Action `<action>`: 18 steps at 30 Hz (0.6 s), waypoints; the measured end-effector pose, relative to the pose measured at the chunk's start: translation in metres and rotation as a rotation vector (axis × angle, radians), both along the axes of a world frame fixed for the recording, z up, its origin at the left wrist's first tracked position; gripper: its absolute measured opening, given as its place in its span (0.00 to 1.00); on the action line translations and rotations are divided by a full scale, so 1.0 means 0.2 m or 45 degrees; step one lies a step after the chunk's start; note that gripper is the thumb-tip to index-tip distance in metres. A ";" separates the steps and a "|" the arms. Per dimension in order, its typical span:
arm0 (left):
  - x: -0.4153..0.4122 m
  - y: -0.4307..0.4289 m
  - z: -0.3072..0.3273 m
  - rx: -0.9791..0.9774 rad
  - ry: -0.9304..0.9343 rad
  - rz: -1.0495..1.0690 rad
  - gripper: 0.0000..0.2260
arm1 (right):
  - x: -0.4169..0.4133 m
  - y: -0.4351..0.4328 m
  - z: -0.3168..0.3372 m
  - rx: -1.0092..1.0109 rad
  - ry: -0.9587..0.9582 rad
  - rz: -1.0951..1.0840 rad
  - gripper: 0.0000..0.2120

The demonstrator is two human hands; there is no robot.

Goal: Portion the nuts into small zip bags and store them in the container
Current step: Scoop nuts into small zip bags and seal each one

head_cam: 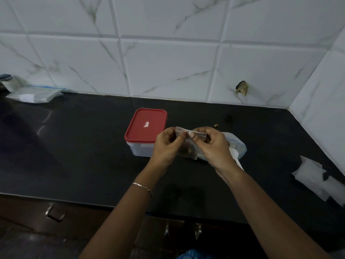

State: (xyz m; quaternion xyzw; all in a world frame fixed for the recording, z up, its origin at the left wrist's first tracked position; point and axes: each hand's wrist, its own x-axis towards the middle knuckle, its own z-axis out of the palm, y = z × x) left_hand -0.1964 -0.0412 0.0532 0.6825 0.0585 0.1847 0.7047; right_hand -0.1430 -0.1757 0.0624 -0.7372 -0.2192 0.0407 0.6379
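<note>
I am in a kitchen, and I think it is in a home. A long black counter (84, 146) has shiny white wall tiles (168, 68) behind it. Under it are dark cupboards (24, 208) with metal handles (54, 214). A food box (140, 149) with a red lid (138, 126) sits on top.

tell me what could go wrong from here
The left hand and right hand pinch the small zip bag by its top above the counter; a half-pressed seal could spill nuts, and one stray nut lies there. The red lid is on the container, so one hand must let go to open it.
</note>
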 end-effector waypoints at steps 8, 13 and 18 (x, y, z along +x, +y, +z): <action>-0.01 0.00 -0.05 -0.022 0.050 -0.028 0.07 | 0.02 0.04 -0.06 -0.204 -0.075 -0.157 0.04; -0.03 0.01 -0.09 -0.070 0.138 -0.015 0.07 | 0.02 0.07 -0.12 -0.252 -0.038 -0.174 0.13; -0.09 0.09 -0.14 -0.052 0.207 0.094 0.05 | 0.00 0.14 -0.16 -0.209 0.083 -0.182 0.09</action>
